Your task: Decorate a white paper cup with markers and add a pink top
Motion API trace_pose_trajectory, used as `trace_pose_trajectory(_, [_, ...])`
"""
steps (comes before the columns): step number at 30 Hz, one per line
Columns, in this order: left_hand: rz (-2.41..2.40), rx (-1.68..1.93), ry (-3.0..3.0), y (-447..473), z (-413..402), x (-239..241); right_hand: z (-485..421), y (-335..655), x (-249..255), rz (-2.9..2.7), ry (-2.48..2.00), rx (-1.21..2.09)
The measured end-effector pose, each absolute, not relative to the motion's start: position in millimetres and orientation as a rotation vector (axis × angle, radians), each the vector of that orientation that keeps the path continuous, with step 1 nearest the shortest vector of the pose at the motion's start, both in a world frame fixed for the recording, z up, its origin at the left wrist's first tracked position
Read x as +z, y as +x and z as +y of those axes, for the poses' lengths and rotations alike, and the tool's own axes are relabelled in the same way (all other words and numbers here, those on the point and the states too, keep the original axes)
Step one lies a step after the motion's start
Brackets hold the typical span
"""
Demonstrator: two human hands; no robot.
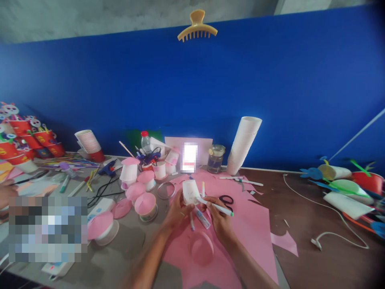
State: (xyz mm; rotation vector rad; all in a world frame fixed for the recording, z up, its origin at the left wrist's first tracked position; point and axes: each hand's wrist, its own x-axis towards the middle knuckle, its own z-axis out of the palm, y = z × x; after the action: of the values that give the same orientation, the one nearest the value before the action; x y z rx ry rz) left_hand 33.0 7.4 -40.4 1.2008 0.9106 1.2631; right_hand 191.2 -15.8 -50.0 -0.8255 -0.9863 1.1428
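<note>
My left hand (178, 210) is closed round a small white paper cup (190, 191), held tilted above the pink paper sheet (249, 224). My right hand (219, 216) grips a white marker pen (217, 206) whose tip touches the cup's side. Two more markers (201, 216) lie on the pink sheet just under my hands. A pink paper circle (202, 249) rests on the sheet near my wrists. Black scissors (226, 199) lie right of my right hand.
Pink-topped cups (146, 205) stand at the left. A tall stack of white cups (243, 145) leans at the back, near a glass jar (215, 158) and a bottle (145, 142). A white cable (327, 224) runs on the right. Another person's hand (6, 192) shows at far left.
</note>
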Motion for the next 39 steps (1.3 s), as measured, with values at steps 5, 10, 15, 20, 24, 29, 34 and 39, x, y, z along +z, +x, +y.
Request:
trace_pose_trajectory(5, [0.882, 1.268, 1.188, 33, 8, -41, -14, 193, -49, -0.9, -0.799, 1.161])
trace_pose_trajectory(10, [0.942, 1.24, 1.213, 33, 8, -42, -12, 196, -47, -0.831, -0.822, 1.132])
trace_pose_trajectory(15, [0.928, 1.24, 1.22, 35, 5, -37, -16, 195, -46, -0.934, -0.793, 1.111])
trace_pose_trajectory(20, [0.899, 1.241, 1.24, 35, 6, -36, -17, 197, -48, -1.098, -0.858, 1.023])
trace_pose_trajectory(24, [0.905, 1.242, 1.263, 33, 9, -43, -18, 198, -45, -1.108, -0.871, 0.976])
trace_pose_trajectory(29, [0.931, 1.249, 1.257, 34, 8, -43, -20, 196, -41, -1.11, -0.9, 0.956])
trace_pose_trajectory(34, [0.934, 1.234, 1.248, 35, 7, -41, -21, 196, -42, -1.116, -0.929, 0.953])
trace_pose_trajectory(39, [0.934, 1.237, 1.255, 34, 8, -42, -22, 196, -46, -1.194, -0.932, 0.887])
